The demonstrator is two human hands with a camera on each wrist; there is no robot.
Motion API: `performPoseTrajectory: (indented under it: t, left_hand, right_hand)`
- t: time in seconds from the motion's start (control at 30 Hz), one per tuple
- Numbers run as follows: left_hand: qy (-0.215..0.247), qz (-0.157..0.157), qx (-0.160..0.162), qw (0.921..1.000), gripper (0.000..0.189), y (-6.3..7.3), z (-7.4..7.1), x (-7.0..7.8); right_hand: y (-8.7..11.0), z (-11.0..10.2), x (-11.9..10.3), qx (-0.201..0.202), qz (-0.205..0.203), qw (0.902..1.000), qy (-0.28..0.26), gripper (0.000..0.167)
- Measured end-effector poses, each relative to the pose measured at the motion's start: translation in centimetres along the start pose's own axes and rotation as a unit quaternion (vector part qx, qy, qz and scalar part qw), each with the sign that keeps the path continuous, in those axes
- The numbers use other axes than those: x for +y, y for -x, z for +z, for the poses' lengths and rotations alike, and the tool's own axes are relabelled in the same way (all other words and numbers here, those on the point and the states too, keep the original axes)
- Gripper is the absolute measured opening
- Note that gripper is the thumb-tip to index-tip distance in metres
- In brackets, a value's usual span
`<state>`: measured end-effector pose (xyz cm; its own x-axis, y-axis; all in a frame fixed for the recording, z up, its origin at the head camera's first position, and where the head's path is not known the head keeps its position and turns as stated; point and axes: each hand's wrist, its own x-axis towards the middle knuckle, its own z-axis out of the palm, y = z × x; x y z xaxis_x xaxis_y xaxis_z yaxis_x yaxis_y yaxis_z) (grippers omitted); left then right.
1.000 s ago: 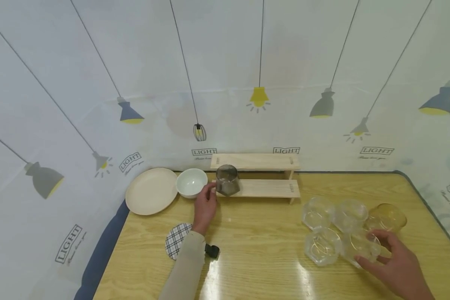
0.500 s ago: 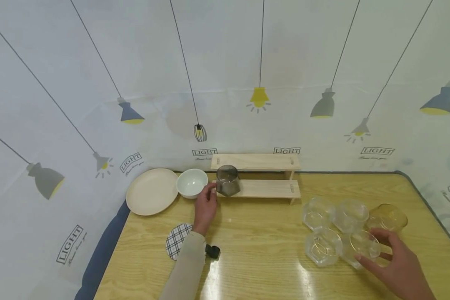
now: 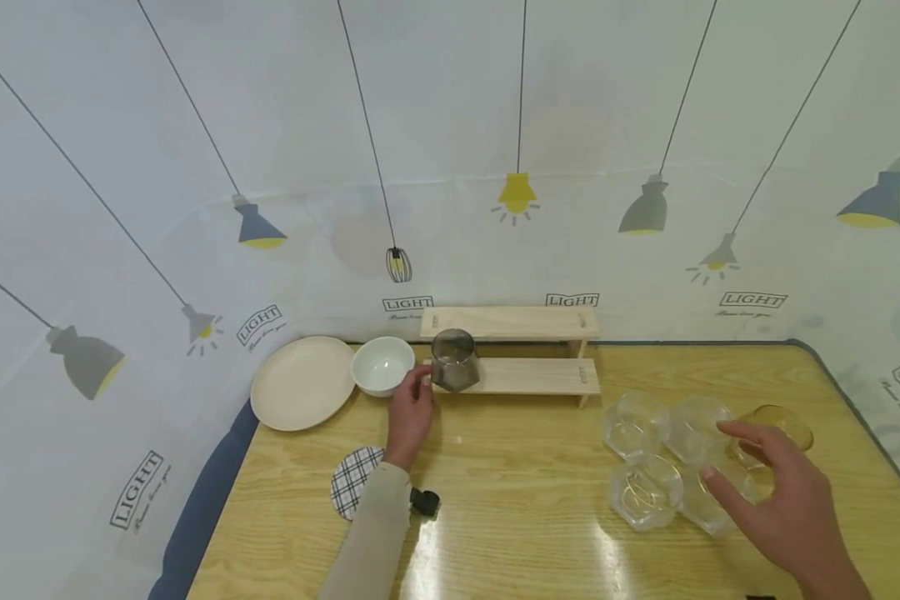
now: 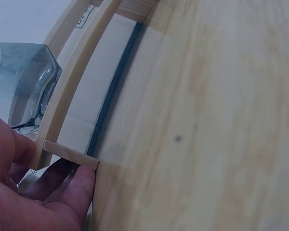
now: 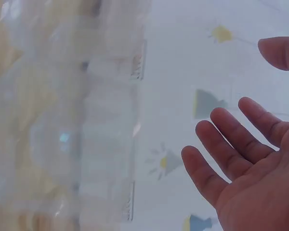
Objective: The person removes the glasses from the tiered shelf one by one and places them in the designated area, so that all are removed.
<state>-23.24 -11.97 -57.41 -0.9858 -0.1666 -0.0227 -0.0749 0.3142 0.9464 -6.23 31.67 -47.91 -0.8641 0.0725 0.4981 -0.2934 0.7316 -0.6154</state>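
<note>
My left hand (image 3: 411, 412) holds the left end of a two-step wooden shelf (image 3: 532, 377), with thumb and fingers about its end leg (image 4: 72, 154). Just right of those fingers a smoky grey faceted glass (image 3: 455, 362) rests on the lower step. At the right, my right hand (image 3: 783, 496) hovers over a cluster of glasses, thumb apart and fingers extended. Beneath it is a clear glass (image 3: 708, 504), partly hidden. Other clear glasses (image 3: 645, 493) stand to its left and behind. An amber glass (image 3: 791, 423) is partly behind the hand. In the right wrist view the palm (image 5: 260, 183) holds nothing.
A beige oval plate (image 3: 303, 383) and a pale bowl (image 3: 384, 367) sit left of the shelf. A checked round mat (image 3: 352, 479) lies partly under the left sleeve (image 3: 371, 533). A lamp-patterned sheet (image 3: 450, 167) rises behind the wooden table (image 3: 517, 475).
My right hand has let go of the front right clear glass and risen off it, its fingers opening. The left hand keeps its place at the shelf.
</note>
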Motion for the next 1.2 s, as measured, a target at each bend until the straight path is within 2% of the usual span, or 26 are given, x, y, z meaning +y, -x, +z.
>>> performPoseTrajectory:
  t: [0.17, 0.23, 0.53, 0.83, 1.03, 1.2]
  left_hand:
    - [0.003, 0.004, 0.000, 1.0000, 0.031, 0.1, 0.0, 0.1]
    - [0.004, 0.002, -0.002, 1.0000, 0.031, 0.2, 0.1, 0.1]
    - [0.014, 0.003, -0.006, 0.9999, 0.030, 0.0, 0.3, 0.0]
    - [0.013, -0.033, 0.001, 0.9994, 0.032, 0.1, -0.1, 0.6]
    - [0.017, -0.029, 0.002, 0.9995, 0.032, 0.1, 0.1, 0.9]
    - [0.018, -0.020, 0.005, 0.9996, 0.032, 0.2, 0.2, 1.0]
  right_hand:
    - [-2.1, 1.8, -2.3, 0.007, -0.084, 0.9941, -0.067, 0.064]
    - [-2.7, 2.7, -2.9, 0.004, -0.099, 0.9921, -0.077, 0.061]
    - [-4.8, 7.1, -5.8, -0.013, -0.060, 0.9948, -0.081, 0.044]
    - [-5.8, 11.0, -8.8, -0.030, -0.022, 0.9948, -0.095, 0.037]
    - [-7.0, 14.0, -10.4, -0.045, -0.033, 0.9923, -0.110, 0.038]
    - [-8.6, 17.0, -11.3, -0.081, -0.026, 0.9874, -0.133, 0.046]
